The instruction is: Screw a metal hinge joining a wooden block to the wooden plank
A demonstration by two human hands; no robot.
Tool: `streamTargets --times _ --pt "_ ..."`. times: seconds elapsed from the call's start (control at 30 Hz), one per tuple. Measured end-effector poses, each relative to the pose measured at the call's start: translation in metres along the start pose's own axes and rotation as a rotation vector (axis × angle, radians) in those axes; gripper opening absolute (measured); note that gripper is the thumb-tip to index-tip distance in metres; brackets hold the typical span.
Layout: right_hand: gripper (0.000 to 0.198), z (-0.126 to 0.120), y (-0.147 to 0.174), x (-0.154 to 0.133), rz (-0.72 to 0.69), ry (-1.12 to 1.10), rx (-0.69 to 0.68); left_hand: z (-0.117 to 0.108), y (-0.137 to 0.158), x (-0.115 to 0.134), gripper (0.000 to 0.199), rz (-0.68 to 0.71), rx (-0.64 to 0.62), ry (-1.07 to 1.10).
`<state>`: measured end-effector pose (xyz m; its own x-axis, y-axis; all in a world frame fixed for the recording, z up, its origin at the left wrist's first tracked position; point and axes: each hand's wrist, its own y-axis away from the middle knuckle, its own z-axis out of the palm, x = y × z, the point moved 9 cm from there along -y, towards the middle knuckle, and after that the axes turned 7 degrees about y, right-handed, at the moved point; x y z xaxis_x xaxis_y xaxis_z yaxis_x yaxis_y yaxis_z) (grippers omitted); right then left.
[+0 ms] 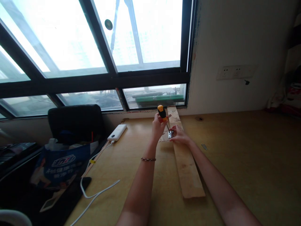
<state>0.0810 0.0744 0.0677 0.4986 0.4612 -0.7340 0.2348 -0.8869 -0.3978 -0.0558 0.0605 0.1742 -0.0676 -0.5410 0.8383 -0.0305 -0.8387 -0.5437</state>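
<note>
My left hand point(159, 125) is wrapped round the handle of a screwdriver point(161, 111) with a yellow and black grip. The shaft slants down, its tip at a small metal hinge point(171, 134). My right hand point(179, 135) pinches the hinge at its right side, fingers at its upper and lower edges. The hinge lies at the left edge of a long wooden board point(188, 169). A smaller, paler wood piece point(164, 137) sits against the board's left side under my hands. Any screw at the screwdriver's tip is too small to make out.
Several screws point(204, 146) lie on the table point(240, 157) right of the board. At left are a white power bank point(117, 132) with a white cable point(96, 194), a blue bag point(63, 163) and a black chair point(74, 121). A window point(150, 75) and wall stand behind.
</note>
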Motion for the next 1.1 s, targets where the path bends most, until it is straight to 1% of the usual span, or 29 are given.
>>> streamTargets --times 0.07,0.13,0.2,0.3,0.4,0.47,0.57,0.7,0.83,0.9,0.97,1.1 --pt "0.068 0.001 -0.001 0.003 0.009 -0.014 -0.006 -0.001 0.000 0.001 0.031 0.007 0.012 0.008" --pt "0.069 0.002 -0.001 0.005 0.014 -0.036 -0.007 -0.005 -0.001 0.001 0.029 0.006 0.056 -0.020" --pt "0.068 0.003 -0.002 0.005 0.012 -0.046 -0.009 -0.008 -0.001 -0.003 0.033 -0.032 0.089 -0.022" --pt "0.067 0.002 -0.001 0.003 0.014 -0.036 -0.005 -0.006 -0.002 -0.011 0.038 -0.117 0.080 0.041" --pt "0.067 0.001 0.000 -0.001 0.006 -0.021 -0.005 -0.007 -0.002 -0.014 0.035 -0.133 0.088 0.067" --pt "0.067 0.000 0.001 -0.002 0.000 -0.004 -0.003 -0.014 -0.002 -0.012 0.030 -0.097 0.140 -0.002" --pt "0.066 -0.001 0.001 -0.002 0.006 0.017 0.006 -0.029 -0.001 -0.004 0.029 -0.045 0.241 -0.170" --pt "0.066 -0.002 0.001 -0.005 -0.012 0.031 0.011 -0.037 -0.001 -0.001 0.036 -0.068 0.255 -0.264" --pt "0.066 -0.003 0.001 -0.008 -0.028 0.041 0.015 -0.047 0.000 0.006 0.043 -0.046 0.310 -0.337" --pt "0.066 -0.003 0.002 -0.009 -0.024 0.033 0.011 -0.049 -0.001 0.008 0.044 -0.040 0.301 -0.329" --pt "0.065 -0.004 0.002 -0.009 -0.019 0.037 0.011 -0.046 -0.002 0.008 0.044 -0.046 0.250 -0.247" --pt "0.064 -0.005 0.002 -0.012 -0.019 0.064 0.012 -0.025 -0.005 0.001 0.041 -0.078 0.016 0.085"
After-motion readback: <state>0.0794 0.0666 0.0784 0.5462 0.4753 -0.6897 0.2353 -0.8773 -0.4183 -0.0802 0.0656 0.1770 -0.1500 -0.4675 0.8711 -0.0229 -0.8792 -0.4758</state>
